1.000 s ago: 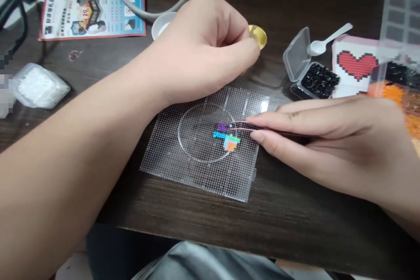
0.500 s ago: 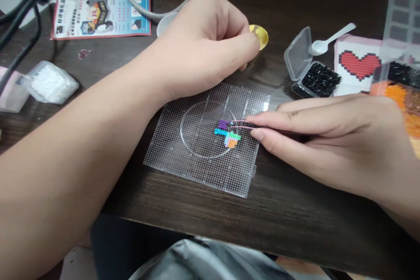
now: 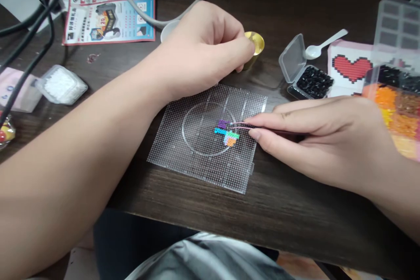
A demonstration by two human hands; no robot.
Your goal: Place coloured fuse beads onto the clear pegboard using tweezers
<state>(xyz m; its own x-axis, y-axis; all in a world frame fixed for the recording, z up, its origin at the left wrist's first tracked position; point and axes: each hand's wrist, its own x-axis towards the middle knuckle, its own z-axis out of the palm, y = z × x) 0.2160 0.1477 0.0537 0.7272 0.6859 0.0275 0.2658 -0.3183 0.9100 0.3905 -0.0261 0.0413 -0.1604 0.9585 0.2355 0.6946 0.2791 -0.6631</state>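
Note:
My right hand pinches thin pinkish tweezers between thumb and fingers. Their tips are over the right part of a clear square pegboard, where a tiny pale bead seems to sit between them. Purple beads, blue beads, green beads and orange beads form a small cluster on the board, near the right side of its moulded circle. Beyond the board, my left hand is closed, thumb and fingers at the near side of a small gold cup; its fingertips are partly hidden.
An open clear box of black beads, a white spoon and a red heart pattern sheet lie to the right, beside a compartment box of coloured beads. Left are a white-bead box, a leaflet and black cables.
The view has shifted slightly. The tweezer tips appear a little lower and closer to the bead cluster. My left hand stays by the gold cup.

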